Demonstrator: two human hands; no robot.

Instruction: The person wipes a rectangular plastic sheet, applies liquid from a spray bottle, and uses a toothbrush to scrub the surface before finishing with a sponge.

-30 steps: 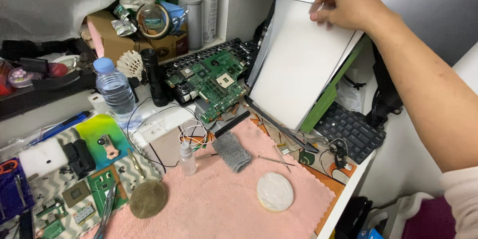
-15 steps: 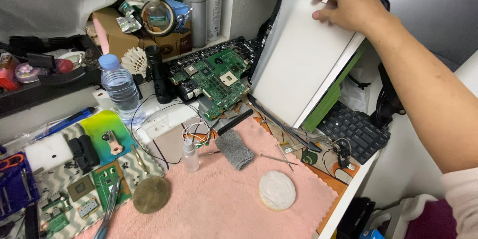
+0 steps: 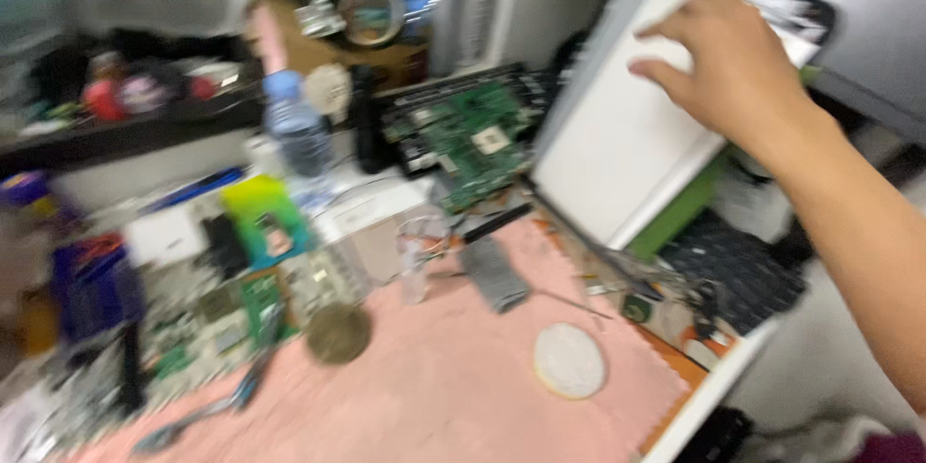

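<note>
Since the earlier frame the view had swung and blurred, and the right hand (image 3: 733, 72) had slid slightly down the white panel (image 3: 622, 149), which leaned upright against the dark screen at the back right of the bench (image 3: 719, 391). Its fingers (image 3: 666, 27) lay spread and flat on the panel's upper part, pressing rather than clenched. A green circuit board (image 3: 473, 135) stood just left of the panel; the left hand was out of view.
</note>
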